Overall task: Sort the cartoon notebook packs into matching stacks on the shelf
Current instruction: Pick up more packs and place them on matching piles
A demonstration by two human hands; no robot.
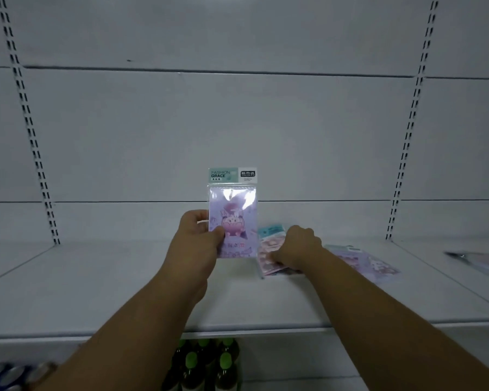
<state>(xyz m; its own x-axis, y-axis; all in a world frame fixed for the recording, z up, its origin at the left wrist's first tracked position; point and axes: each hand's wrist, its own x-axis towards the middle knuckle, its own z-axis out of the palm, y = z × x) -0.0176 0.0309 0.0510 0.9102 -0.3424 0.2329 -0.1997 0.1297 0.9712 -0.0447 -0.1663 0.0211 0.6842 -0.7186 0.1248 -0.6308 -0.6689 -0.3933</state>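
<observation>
Left grip (pixel 201 235) holds a purple notebook pack (pixel 233 221) upright above the shelf (pixel 96 292); right grip (pixel 297 246) pinches a pink pack (pixel 268 249) lying mid-shelf.

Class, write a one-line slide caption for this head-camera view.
Left hand holds a purple notebook pack upright; right hand presses pink packs on the shelf.

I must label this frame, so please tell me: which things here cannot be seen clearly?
- Pink pack, head view: right hand covers it.
- Purple pack lying flat: blurred, forearm crosses it.
- Item at right edge: cut off, blurred.
- Held purple pack: glare; left hand covers its corner.
</observation>
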